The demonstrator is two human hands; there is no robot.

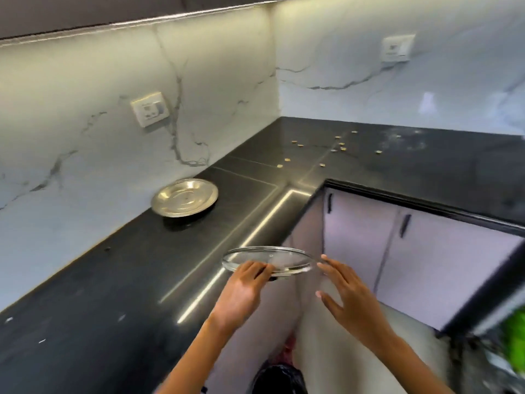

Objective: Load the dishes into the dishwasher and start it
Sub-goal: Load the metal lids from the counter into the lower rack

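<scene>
A round glass lid (281,257) with a metal rim hovers level just past the front edge of the black counter (119,280). My left hand (244,288) grips its near rim, fingers curled over the top. My right hand (343,291) is beside the lid's right edge with fingers spread and straight, fingertips close to the rim; contact is unclear. A steel plate (184,197) sits on the counter near the marble wall.
The L-shaped black counter bends at the far corner, where several small crumbs (321,150) lie. White cabinet doors (397,251) with dark handles stand below on the right. Something green (515,336) shows at the right edge. A dark bag (279,379) sits below my arms.
</scene>
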